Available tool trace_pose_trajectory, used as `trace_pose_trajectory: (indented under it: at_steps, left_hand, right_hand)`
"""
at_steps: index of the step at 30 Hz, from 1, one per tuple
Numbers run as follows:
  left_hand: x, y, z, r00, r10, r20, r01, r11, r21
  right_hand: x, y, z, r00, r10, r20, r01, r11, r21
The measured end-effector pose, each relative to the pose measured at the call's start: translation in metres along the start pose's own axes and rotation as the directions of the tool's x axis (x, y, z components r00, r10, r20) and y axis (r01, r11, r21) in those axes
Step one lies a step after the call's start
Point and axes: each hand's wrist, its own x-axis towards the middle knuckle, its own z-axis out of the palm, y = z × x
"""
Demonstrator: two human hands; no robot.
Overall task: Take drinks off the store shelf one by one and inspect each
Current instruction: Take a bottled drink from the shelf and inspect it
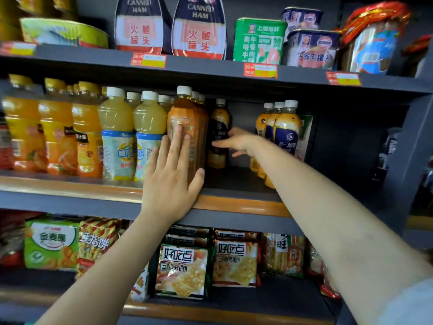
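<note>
Left hand [169, 181] lies flat with straight, slightly spread fingers against the front of an amber tea bottle [185, 127] at the edge of the middle shelf [241, 205], its thumb beside the bottle's base. Right hand [236, 141] reaches deeper into a gap in the row, fingers loosely spread, its thumb touching a dark-labelled bottle [219, 134] that stands upright toward the back; whether it grips the bottle cannot be told. Blue-labelled bottles [287, 134] stand just right of that hand, pale lemon drinks [117, 134] and orange juice bottles [56, 130] to the left. Snack packets [182, 270] fill the shelf below, canned ham [199, 29] the shelf above.
</note>
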Motion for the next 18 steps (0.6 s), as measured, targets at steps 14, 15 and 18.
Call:
trace_pose_trajectory:
  at_steps: [14, 15, 18]
  left_hand:
    - [-0.001, 0.000, 0.002, 1.000, -0.010, 0.002, 0.010, 1.000, -0.004]
    - [-0.001, 0.000, 0.002, 1.000, -0.011, 0.001, 0.011, 1.000, -0.005]
    - [-0.002, 0.001, 0.001, 1.000, -0.014, 0.003, 0.014, 1.000, -0.010]
  right_hand:
    - [0.042, 0.026, 0.021, 0.997, 0.016, -0.077, 0.000, 0.980, 0.200]
    - [0.042, 0.026, 0.021, 0.997, 0.013, -0.078, 0.002, 0.981, 0.194]
    - [0.040, 0.023, 0.022, 0.996, 0.002, -0.084, 0.013, 0.984, 0.177]
